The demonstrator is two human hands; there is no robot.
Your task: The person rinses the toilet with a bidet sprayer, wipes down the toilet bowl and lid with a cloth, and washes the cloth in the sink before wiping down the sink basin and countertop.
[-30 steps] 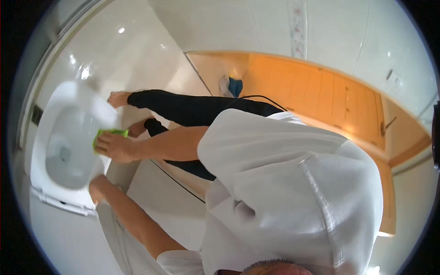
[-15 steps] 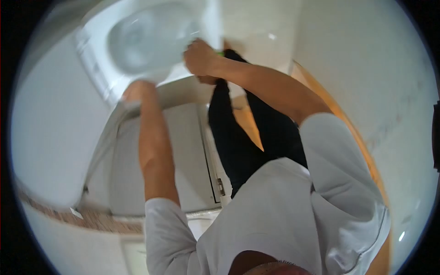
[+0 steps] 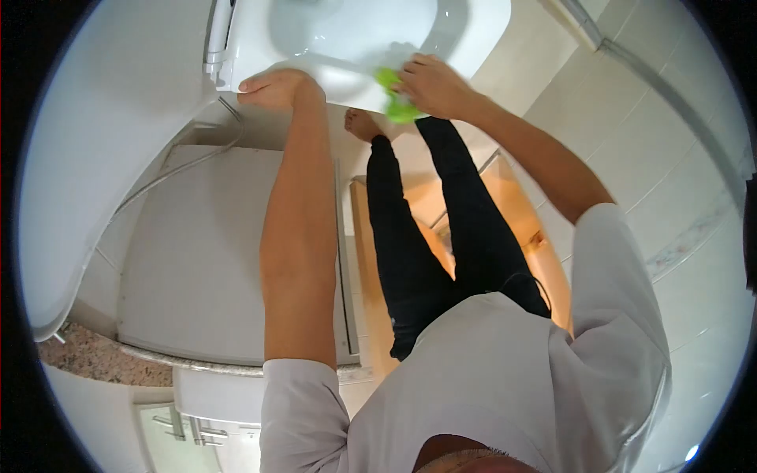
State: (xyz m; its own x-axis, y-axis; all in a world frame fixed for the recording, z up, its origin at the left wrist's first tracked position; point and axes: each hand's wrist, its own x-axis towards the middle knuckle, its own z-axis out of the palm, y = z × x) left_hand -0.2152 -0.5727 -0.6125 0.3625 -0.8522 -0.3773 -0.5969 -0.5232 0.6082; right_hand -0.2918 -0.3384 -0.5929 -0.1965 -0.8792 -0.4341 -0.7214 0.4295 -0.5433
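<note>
The white toilet fills the top of the head view, its bowl partly cut off by the frame edge. My left hand is closed on the toilet's near edge beside the hinge, thumb on top and the other fingers mostly hidden. At the rim further right, my right hand grips a bright green cloth. Motion blurs the cloth, and part of it hangs over the outer edge.
Left of my arm stands a pale flat panel, with a thin metal hose curving past it. My bare foot is on the floor below the bowl. A metal rail and tiled wall lie to the right.
The view has shifted, so the toilet appears further right and higher. My right hand has moved right along the rim, and far more of the green cloth shows. My left hand stays by the hinge.
</note>
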